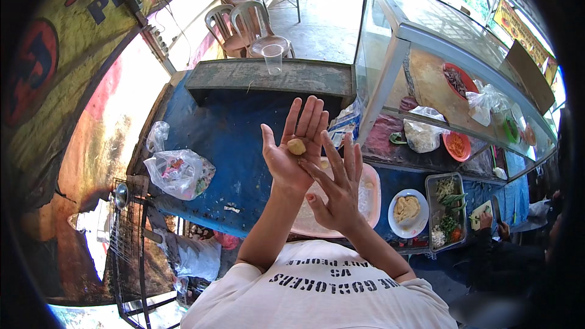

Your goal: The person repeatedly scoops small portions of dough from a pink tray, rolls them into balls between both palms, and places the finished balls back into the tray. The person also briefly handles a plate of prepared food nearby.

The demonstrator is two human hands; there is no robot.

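A small ball of yellowish dough rests on the upturned palm of my left hand, whose fingers are stretched flat beneath it. My right hand has its fingers spread, the fingertips touching or very near the left palm just below the ball. It holds nothing. Under both hands lies a pale pink tray, partly hidden, dusted with white and with another small dough piece near its far side. To the right stands a white plate with a mound of soft yellowish dough.
A metal tray of chopped vegetables is at right, beside a co-worker's hands with a knife at a cutting board. A glass display case rises far right. Plastic bags lie left; a plastic cup stands on a wooden shelf.
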